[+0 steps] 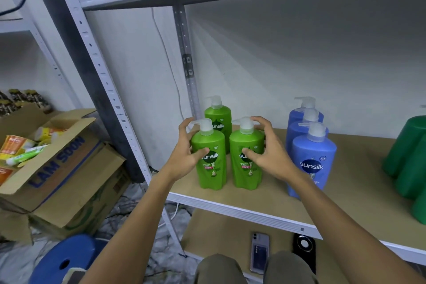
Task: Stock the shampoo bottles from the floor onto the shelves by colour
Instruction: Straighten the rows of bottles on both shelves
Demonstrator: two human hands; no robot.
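**Two hands on two green bottles**

Knees (251, 267) in dull green cloth sit at the bottom, closest of all. Just past them, on the low board (221, 233), lie a phone (260, 252) and a black round thing (304, 249). A blue stool (62, 258) stands on the floor to the left, and an open cardboard box (57, 168) full of packets sits behind it. A grey metal post (96, 57) stands between the box and the shelf (272, 182).

On the shelf, three light green shampoo bottles (208, 157) stand up straight at the left end, two in front and one behind. Three blue shampoo bottles (311, 157) stand in a row just to the right. Dark green bottles (408, 163) stand well apart at the far right edge.

The left hand (186, 157) wraps around the front left green bottle, thumb on the label, fingers curled behind the pump. The right hand (265, 152) wraps around the front right green bottle (245, 157) the same way, fingers spread wide over its top and side. Both bottles rest on the shelf.
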